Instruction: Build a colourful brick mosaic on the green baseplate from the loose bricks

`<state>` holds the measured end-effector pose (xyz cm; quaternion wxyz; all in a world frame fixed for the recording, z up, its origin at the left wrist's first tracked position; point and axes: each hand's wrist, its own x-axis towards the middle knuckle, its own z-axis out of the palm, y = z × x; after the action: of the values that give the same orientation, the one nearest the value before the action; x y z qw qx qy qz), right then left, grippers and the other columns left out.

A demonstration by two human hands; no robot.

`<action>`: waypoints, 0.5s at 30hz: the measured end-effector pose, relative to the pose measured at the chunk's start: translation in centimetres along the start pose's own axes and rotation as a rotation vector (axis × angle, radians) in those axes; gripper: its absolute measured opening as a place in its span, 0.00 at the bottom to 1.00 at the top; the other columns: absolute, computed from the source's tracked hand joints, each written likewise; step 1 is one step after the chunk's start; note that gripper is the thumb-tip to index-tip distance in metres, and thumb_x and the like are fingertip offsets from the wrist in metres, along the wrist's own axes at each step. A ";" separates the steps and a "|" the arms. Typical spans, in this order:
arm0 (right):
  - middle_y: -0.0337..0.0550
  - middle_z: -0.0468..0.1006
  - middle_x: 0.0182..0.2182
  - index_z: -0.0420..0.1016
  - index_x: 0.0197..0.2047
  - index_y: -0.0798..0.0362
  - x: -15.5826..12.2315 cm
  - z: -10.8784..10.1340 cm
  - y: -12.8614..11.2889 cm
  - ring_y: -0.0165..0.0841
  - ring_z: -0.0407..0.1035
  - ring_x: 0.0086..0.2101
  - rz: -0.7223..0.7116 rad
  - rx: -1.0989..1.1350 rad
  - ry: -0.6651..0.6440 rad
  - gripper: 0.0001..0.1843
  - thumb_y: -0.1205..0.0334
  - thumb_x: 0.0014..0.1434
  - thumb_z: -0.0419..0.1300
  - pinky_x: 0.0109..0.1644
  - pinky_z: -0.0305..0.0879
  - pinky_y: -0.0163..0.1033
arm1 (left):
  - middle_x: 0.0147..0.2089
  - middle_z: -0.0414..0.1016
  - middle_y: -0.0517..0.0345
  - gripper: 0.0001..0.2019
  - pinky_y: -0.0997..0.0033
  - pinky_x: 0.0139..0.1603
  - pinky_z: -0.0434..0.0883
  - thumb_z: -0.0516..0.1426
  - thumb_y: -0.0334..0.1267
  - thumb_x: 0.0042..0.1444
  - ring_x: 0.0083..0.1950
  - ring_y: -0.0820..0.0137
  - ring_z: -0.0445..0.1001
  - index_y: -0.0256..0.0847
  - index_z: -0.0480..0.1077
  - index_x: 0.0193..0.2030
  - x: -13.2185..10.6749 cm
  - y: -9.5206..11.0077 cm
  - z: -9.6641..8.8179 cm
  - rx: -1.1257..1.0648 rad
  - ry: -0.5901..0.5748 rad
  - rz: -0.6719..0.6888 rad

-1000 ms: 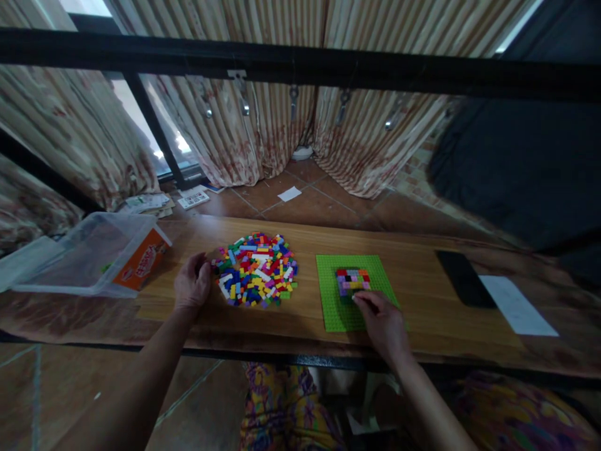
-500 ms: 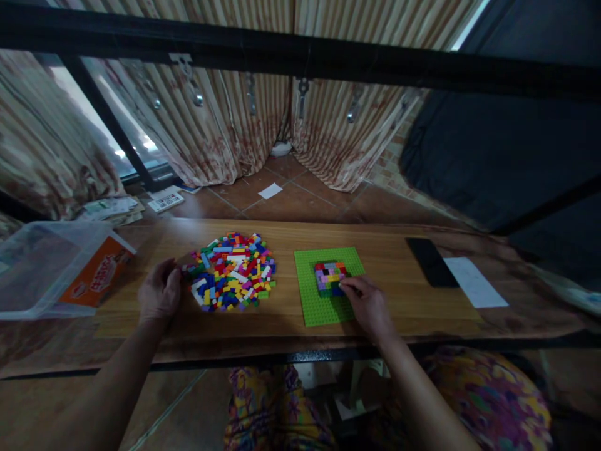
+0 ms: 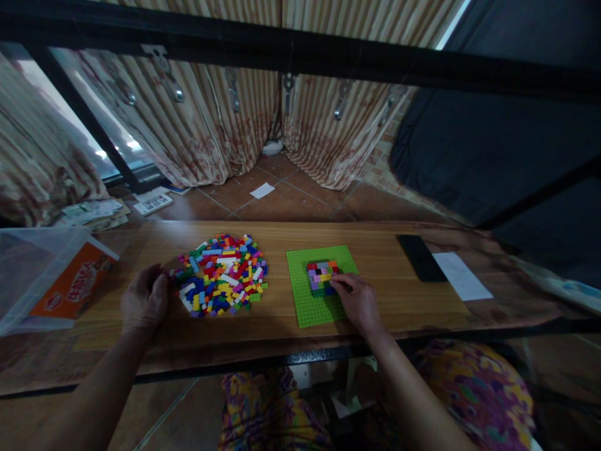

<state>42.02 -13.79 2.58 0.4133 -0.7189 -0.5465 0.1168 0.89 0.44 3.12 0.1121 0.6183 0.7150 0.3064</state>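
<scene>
On the table's right half lies a green studded baseplate (image 3: 303, 311), carrying a small built block of multicoloured toy bricks (image 3: 319, 277). My right hand (image 3: 361, 304) is closed in a pinch at the block's right side. A tiny pale brick seems to sit at its fingertips, mostly covered by them. Left of the plate is a loose pile of coloured bricks (image 3: 230, 275). My left hand (image 3: 144, 300) rests on the table at the pile's left edge, fingers loosely curved and thumb apart from them. Its fingertips are close to a few dark bricks, and I see nothing held in it.
A clear plastic box (image 3: 28, 250) with an orange label stands at the far left. To the right lie a black phone-like slab (image 3: 421, 258) and a white sheet of paper (image 3: 462, 275). A dark metal bar (image 3: 300, 34) crosses above the table's far side.
The whole view has shifted a little, moving the table's things leftward. My right hand stays pinched at the block's right side, and my left hand remains beside the pile.
</scene>
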 end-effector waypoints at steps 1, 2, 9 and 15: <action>0.44 0.81 0.36 0.80 0.34 0.48 0.0 0.1 0.0 0.38 0.74 0.38 0.005 0.007 0.011 0.10 0.55 0.59 0.58 0.47 0.69 0.46 | 0.53 0.76 0.48 0.24 0.54 0.58 0.68 0.49 0.47 0.57 0.56 0.56 0.72 0.39 0.69 0.57 0.0 0.0 0.0 0.000 0.002 0.002; 0.44 0.81 0.36 0.80 0.34 0.48 -0.1 0.1 0.1 0.38 0.74 0.38 0.008 0.018 0.019 0.10 0.55 0.59 0.58 0.47 0.69 0.46 | 0.53 0.76 0.48 0.24 0.54 0.58 0.68 0.49 0.47 0.57 0.57 0.56 0.72 0.39 0.69 0.57 0.0 0.0 0.0 0.000 0.004 0.000; 0.45 0.82 0.37 0.81 0.36 0.50 -0.4 0.5 0.3 0.38 0.75 0.39 0.090 0.130 0.056 0.11 0.55 0.58 0.60 0.47 0.69 0.46 | 0.53 0.76 0.47 0.24 0.55 0.58 0.68 0.50 0.46 0.57 0.56 0.57 0.72 0.37 0.69 0.56 0.1 0.0 0.2 -0.007 0.000 -0.028; 0.46 0.82 0.38 0.81 0.38 0.51 -0.6 0.3 0.2 0.39 0.75 0.39 0.155 0.170 0.073 0.13 0.53 0.57 0.59 0.48 0.69 0.46 | 0.52 0.76 0.47 0.24 0.56 0.58 0.68 0.51 0.46 0.56 0.55 0.57 0.73 0.37 0.69 0.56 0.3 -0.4 0.5 -0.038 0.009 -0.026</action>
<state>41.76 -14.14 2.07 0.4824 -0.7250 -0.4621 0.1680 0.71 0.81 2.56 0.1246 0.6053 0.7176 0.3212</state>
